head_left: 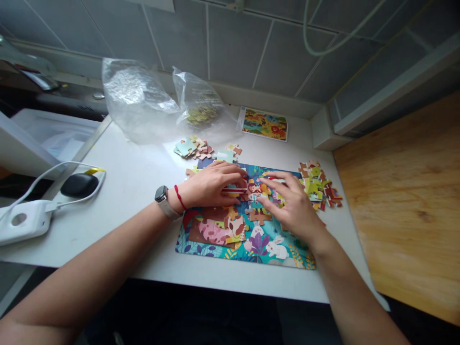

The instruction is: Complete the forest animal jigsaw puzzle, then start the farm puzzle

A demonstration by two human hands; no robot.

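Note:
A colourful puzzle board [223,252] lies on the white counter, with joined jigsaw pieces on it. My left hand [215,183], wearing a watch and a red cord, bends over the board's upper left. Its thumb and fingers close around red-and-white jigsaw pieces [233,190], partly hidden beneath it. My right hand [293,201] is at the right of the board, fingers spread, tips beside joined pieces showing a figure [256,191]. Below my left hand, a joined section with a pink spotted animal [214,231] rests on the board.
Loose pieces lie in piles at the back left [194,147] and right [319,184]. Behind stand clear plastic bags [140,105] and a picture card [265,123]. At left are a white power strip [27,220] and a black case [79,185]; at right, a wooden panel [406,201].

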